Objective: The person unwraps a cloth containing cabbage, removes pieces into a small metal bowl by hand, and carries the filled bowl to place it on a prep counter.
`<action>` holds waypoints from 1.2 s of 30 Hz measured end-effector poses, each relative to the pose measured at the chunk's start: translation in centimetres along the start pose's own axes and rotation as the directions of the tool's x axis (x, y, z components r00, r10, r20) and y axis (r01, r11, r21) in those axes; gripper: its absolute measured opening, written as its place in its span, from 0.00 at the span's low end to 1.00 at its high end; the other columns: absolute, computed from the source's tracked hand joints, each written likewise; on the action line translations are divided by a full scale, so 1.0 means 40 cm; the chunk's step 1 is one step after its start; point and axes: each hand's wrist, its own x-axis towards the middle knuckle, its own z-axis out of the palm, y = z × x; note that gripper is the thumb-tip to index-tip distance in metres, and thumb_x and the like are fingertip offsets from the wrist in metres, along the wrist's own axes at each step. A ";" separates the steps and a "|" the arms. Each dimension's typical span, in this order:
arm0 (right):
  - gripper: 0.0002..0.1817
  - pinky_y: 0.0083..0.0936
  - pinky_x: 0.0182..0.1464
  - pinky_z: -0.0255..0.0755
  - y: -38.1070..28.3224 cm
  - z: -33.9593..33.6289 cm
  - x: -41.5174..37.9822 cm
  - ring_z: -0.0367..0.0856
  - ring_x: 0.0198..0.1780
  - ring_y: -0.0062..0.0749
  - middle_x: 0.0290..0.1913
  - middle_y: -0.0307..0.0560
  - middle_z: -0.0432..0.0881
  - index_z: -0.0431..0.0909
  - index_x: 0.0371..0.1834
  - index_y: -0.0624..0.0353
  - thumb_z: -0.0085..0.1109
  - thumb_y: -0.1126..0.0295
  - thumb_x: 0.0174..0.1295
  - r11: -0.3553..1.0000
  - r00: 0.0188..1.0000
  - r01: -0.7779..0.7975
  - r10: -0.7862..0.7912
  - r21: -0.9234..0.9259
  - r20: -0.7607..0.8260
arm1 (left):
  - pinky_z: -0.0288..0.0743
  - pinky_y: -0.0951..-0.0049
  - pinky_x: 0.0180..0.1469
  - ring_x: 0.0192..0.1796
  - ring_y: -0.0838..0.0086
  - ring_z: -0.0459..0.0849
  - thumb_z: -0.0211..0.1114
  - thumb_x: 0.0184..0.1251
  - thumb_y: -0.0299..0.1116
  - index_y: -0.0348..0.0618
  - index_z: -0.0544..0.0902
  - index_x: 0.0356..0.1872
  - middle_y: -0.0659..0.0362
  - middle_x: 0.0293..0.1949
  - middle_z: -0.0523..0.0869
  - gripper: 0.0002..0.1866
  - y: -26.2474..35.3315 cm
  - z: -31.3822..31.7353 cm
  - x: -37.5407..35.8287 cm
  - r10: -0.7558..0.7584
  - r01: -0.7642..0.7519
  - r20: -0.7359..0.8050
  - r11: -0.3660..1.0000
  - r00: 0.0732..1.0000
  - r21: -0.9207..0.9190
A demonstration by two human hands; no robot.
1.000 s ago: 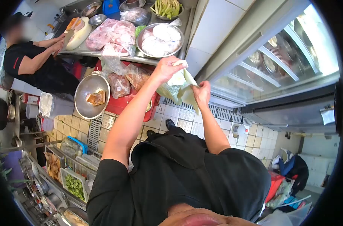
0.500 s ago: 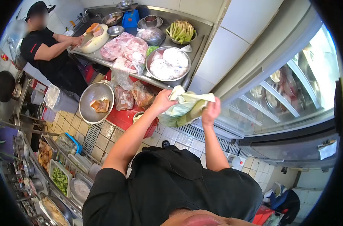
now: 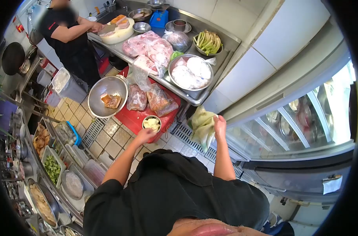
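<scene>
My left hand [image 3: 146, 135] is at the near rim of a small bowl [image 3: 159, 128] of pale yellow pieces [image 3: 150, 123]; its fingertips are too small to read. The bowl stands on a red surface [image 3: 169, 118]. To the right, my right hand [image 3: 219, 128] is closed on a pale green plastic bag [image 3: 203, 125], which hangs crumpled above the floor grate. Bagged browned meat [image 3: 160, 100] lies behind the small bowl. Left of it is a large metal bowl [image 3: 96, 103] with a browned meat piece [image 3: 111, 100].
A steel counter [image 3: 194, 97] carries bagged raw meat [image 3: 147, 49], a bowl of white bags [image 3: 192, 72] and green stalks [image 3: 207, 42]. A co-worker [image 3: 67, 35] cuts at a round board [image 3: 122, 34]. A glass-door fridge [image 3: 285, 126] stands right; food trays [image 3: 51, 167] are left.
My left hand has let go of the green bag and moved left and down to the small bowl. The bag now hangs from my right hand alone. The view has shifted.
</scene>
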 end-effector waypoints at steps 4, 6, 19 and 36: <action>0.09 0.27 0.39 0.72 0.040 0.012 0.021 0.78 0.35 0.27 0.35 0.42 0.83 0.79 0.38 0.63 0.53 0.69 0.68 0.999 0.996 0.037 -0.040 -0.035 -0.078 | 0.77 0.60 0.39 0.36 0.60 0.85 0.62 0.64 0.40 0.40 0.86 0.34 0.49 0.30 0.86 0.13 -0.555 0.040 -0.165 -0.005 0.026 -0.083 0.965 0.997 0.262; 0.09 0.27 0.39 0.72 0.010 0.020 0.008 0.78 0.35 0.28 0.35 0.42 0.83 0.79 0.38 0.63 0.53 0.69 0.68 1.000 0.997 -0.001 0.002 0.005 -0.077 | 0.79 0.57 0.45 0.42 0.51 0.85 0.60 0.64 0.49 0.43 0.87 0.39 0.45 0.36 0.87 0.19 -0.653 0.037 -0.326 -0.293 0.193 0.045 0.729 0.955 0.657; 0.12 0.47 0.49 0.76 -0.108 0.093 -0.032 0.80 0.49 0.45 0.48 0.51 0.79 0.72 0.50 0.63 0.51 0.66 0.71 0.810 0.966 -0.208 0.257 0.548 -0.013 | 0.79 0.59 0.45 0.44 0.56 0.86 0.66 0.55 0.43 0.48 0.86 0.36 0.49 0.36 0.87 0.13 -0.672 0.075 -0.550 -0.323 0.250 0.027 0.781 0.946 0.572; 0.07 0.31 0.43 0.70 -0.350 0.151 -0.179 0.75 0.38 0.31 0.33 0.38 0.76 0.74 0.35 0.58 0.55 0.67 0.69 0.855 0.889 0.450 -0.404 0.257 -0.216 | 0.76 0.72 0.48 0.45 0.73 0.83 0.65 0.67 0.39 0.33 0.79 0.55 0.56 0.42 0.86 0.22 0.102 -0.033 -0.101 -0.075 0.088 0.080 0.981 0.994 -0.172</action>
